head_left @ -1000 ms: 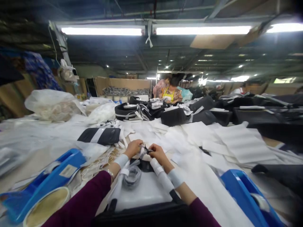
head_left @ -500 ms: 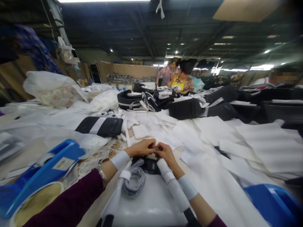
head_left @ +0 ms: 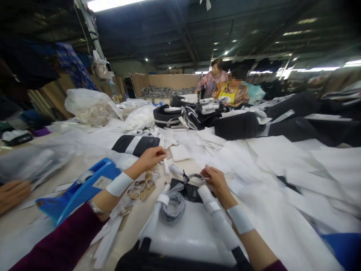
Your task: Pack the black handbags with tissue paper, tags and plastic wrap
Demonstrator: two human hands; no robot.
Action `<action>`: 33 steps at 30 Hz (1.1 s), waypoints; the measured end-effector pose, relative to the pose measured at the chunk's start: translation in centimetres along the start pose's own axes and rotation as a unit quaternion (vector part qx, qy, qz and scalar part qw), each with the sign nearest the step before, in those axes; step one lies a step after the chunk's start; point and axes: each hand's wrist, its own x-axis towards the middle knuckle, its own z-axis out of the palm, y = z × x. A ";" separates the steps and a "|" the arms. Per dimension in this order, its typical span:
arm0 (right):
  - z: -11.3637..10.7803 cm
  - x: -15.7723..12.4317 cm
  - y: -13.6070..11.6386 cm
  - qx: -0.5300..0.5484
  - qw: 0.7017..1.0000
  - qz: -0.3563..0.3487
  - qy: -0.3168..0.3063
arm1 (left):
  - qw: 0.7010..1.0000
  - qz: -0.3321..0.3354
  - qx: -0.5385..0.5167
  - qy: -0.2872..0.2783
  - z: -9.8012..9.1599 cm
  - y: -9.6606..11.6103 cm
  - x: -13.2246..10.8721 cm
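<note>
In front of me lies a black bag [head_left: 169,261] with a white plastic-covered panel [head_left: 191,233]. Its two straps [head_left: 213,205] are wrapped in white, and a coil of grey cord [head_left: 172,209] rests beside the left one. At the bag's far end, a thin grey loop [head_left: 194,176] stands up, with a small dark tie at its left. My right hand [head_left: 216,180] has its fingers closed at the loop's right side. My left hand [head_left: 155,155] is raised to the left, fingers pinched together; what they hold, if anything, cannot be made out.
Paper tags with strings [head_left: 142,186] and a blue dispenser [head_left: 87,188] lie to the left. Another person's hand [head_left: 14,194] rests at the far left. White foam sheets [head_left: 270,203] cover the right. Black bags [head_left: 237,126] are piled behind; two people stand beyond.
My hands, together above the bag's far end before, have come apart. The left moved left and up; the right stays by the loop. The view turned left, and another person's hand appeared.
</note>
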 end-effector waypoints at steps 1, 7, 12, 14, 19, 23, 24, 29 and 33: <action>-0.3 0.0 0.1 0.020 1.000 0.020 0.005 | 1.000 -0.021 0.011 0.016 -1.4 -0.4 -1.0; -1.6 -0.8 -2.4 0.032 0.999 0.018 -0.006 | 0.976 -0.089 0.196 0.025 -5.1 -3.5 -7.9; -1.6 -2.1 -8.7 0.061 0.991 -0.119 0.005 | 0.967 -0.082 0.240 0.016 -2.9 -5.0 -9.9; -0.8 -2.8 -11.1 0.038 0.986 -0.156 -0.037 | 0.965 -0.074 0.254 0.003 -1.7 -5.1 -9.1; 2.6 -4.8 -14.6 -0.019 0.977 -0.181 -0.115 | 0.954 -0.064 0.294 -0.016 1.1 -5.9 -4.5; 4.9 -6.2 -15.1 -0.054 0.970 -0.189 -0.143 | 0.947 -0.065 0.315 -0.004 3.2 -6.6 -0.9; 5.2 -6.5 -15.1 -0.065 0.968 -0.193 -0.148 | 0.947 -0.063 0.315 0.001 3.6 -6.7 -0.4; 5.7 -7.3 -14.4 -0.110 0.964 -0.184 -0.158 | 0.960 -0.056 0.274 0.014 4.3 -6.6 0.5; 6.0 -7.4 -13.6 -0.120 0.967 -0.158 -0.162 | 0.981 -0.037 0.185 0.033 1.9 -6.3 -0.3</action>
